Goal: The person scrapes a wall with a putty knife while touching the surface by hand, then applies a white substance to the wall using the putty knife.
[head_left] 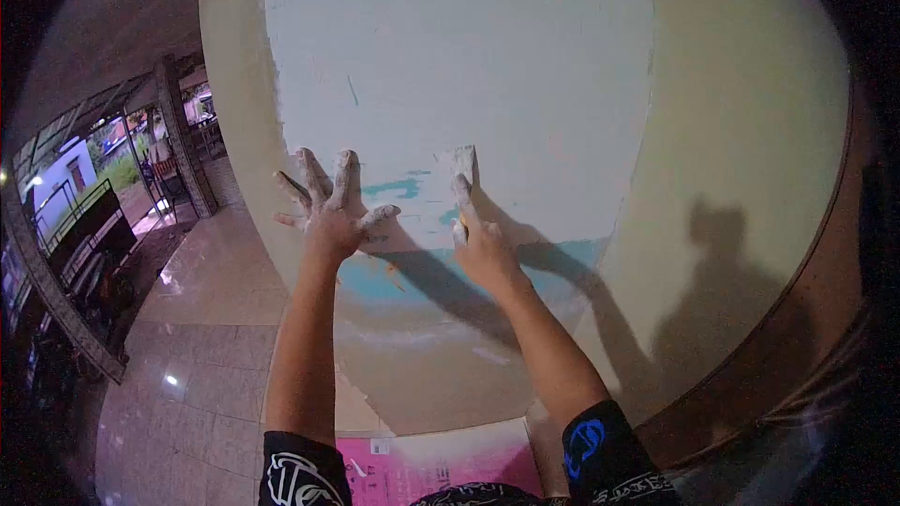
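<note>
My right hand (483, 244) grips a putty knife (457, 159), its blade lying against the wall and the index finger stretched along it. White smears coat the blade and my fingers. To the left, my left hand (335, 220) is spread wide with its fingertips at the wall, holding nothing. Both hands are over the lower part of a large white plastered patch (469, 47). Between them, streaks of turquoise paint (394, 189) show through the white. A broader turquoise band (422, 274) runs below my hands.
Cream wall (750, 112) surrounds the patch, with my shadow (717, 290) on its right side. A pink printed sheet (441, 468) lies at the wall's foot. Glossy floor tiles (206, 365) stretch off to the left, past a post (183, 136) and a dark parked vehicle (89, 234).
</note>
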`<action>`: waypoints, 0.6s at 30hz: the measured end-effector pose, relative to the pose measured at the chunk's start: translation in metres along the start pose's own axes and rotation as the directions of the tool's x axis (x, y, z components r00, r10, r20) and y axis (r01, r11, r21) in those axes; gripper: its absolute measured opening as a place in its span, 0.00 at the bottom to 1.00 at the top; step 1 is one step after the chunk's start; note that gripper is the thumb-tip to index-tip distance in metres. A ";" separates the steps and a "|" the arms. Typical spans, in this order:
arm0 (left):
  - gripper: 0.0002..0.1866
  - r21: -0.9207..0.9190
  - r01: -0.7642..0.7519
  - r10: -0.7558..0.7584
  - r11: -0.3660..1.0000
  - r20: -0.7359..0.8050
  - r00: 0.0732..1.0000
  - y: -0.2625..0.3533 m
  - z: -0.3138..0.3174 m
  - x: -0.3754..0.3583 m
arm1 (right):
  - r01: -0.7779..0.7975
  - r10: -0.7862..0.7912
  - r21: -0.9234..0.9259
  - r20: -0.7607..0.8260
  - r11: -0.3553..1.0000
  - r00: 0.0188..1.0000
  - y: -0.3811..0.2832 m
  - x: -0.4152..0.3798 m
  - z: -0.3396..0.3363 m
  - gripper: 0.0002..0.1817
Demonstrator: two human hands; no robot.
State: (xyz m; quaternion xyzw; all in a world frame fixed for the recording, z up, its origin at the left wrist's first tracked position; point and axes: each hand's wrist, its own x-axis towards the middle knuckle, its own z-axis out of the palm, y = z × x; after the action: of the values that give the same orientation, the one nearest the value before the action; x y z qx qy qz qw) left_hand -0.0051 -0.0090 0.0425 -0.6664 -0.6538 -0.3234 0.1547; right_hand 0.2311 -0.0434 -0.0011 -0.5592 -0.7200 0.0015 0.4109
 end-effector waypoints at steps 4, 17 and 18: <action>0.66 -0.007 0.005 -0.005 1.000 -0.004 1.000 0.000 -0.002 0.002 | -0.026 0.020 -0.116 -0.057 0.993 0.998 0.003 -0.002 -0.009 0.39; 0.65 0.003 0.039 -0.039 0.999 0.065 0.997 0.007 -0.011 0.001 | -0.109 0.119 -0.130 0.069 0.986 0.991 0.032 -0.022 -0.003 0.39; 0.65 0.002 0.038 -0.038 0.999 0.063 0.997 0.008 -0.012 0.002 | -0.109 0.119 -0.130 0.067 0.985 0.991 0.039 -0.031 0.004 0.39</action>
State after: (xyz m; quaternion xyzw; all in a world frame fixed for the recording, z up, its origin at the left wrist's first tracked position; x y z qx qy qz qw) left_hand -0.0004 -0.0160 0.0541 -0.6636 -0.6711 -0.3049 0.1278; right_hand 0.2612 -0.0515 -0.0399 -0.6239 -0.7004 0.0002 0.3467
